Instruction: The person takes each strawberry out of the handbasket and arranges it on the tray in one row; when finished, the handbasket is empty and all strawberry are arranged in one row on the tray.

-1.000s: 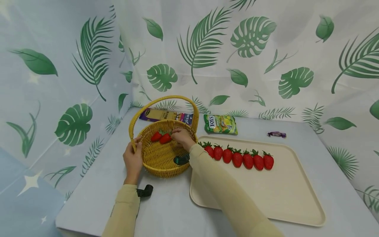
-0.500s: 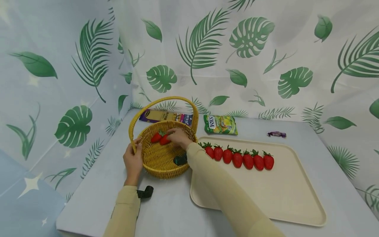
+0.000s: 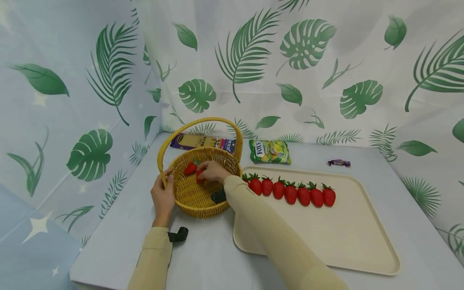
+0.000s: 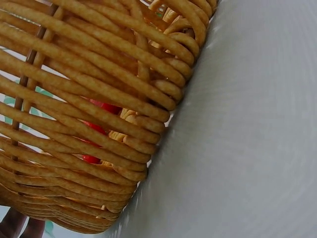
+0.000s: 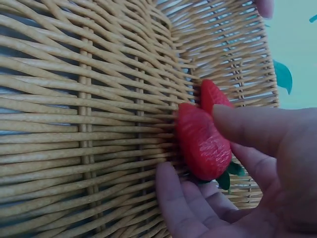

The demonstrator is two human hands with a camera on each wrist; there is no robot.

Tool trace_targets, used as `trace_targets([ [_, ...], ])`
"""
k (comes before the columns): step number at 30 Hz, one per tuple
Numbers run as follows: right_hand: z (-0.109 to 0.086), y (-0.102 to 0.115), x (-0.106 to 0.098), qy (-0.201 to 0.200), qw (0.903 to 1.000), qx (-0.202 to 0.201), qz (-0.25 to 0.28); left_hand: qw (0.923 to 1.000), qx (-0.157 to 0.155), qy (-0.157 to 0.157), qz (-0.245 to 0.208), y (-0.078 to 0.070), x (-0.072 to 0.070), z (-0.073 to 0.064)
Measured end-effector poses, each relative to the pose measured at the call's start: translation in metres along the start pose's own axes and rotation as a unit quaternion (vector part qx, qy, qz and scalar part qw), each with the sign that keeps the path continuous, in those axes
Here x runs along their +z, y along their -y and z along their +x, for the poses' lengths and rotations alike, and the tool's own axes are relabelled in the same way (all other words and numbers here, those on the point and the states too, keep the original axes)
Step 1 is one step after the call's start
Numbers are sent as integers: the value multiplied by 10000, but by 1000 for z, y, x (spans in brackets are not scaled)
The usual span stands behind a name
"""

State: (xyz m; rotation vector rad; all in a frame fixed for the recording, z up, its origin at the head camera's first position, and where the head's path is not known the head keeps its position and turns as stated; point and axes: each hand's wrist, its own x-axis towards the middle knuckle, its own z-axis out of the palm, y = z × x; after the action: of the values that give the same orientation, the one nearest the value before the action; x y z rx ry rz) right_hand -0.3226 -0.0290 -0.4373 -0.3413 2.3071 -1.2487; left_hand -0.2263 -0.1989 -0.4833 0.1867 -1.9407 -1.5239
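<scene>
A yellow wicker basket (image 3: 195,197) with a tall arched handle stands on the left of the table. My left hand (image 3: 162,196) grips its left rim near the foot of the handle; in the left wrist view only fingertips (image 4: 29,227) show past the weave. Inside the basket, my right hand (image 3: 214,171) has thumb and fingers around one red strawberry (image 5: 203,141), low against the woven bottom. Just left of it lies a second strawberry (image 3: 190,168), partly hidden behind the held one in the right wrist view.
Right of the basket, a beige tray (image 3: 326,237) bears a row of several strawberries (image 3: 291,194), partly covered by the right sleeve. Behind stand a green candy bag (image 3: 270,152) and a purple-and-tan packet (image 3: 199,141). A small purple wrapped candy (image 3: 338,163) lies at the back right.
My right hand has shifted left and a little nearer inside the basket, and its strawberry has turned and moved slightly toward me. The left hand keeps its hold on the basket.
</scene>
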Motion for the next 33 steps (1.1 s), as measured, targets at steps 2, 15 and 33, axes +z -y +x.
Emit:
trace_targets([
  [2, 0, -1, 1, -10, 10000, 21, -8, 10000, -10, -17, -25, 0, 0, -1],
  [15, -1, -6, 4, -14, 9987, -117, -490, 10000, -50, 7, -24, 4, 0, -3],
  [33, -54, 39, -28, 11, 9883, -1194, -949, 10000, 22, -24, -25, -1, 0, 2],
])
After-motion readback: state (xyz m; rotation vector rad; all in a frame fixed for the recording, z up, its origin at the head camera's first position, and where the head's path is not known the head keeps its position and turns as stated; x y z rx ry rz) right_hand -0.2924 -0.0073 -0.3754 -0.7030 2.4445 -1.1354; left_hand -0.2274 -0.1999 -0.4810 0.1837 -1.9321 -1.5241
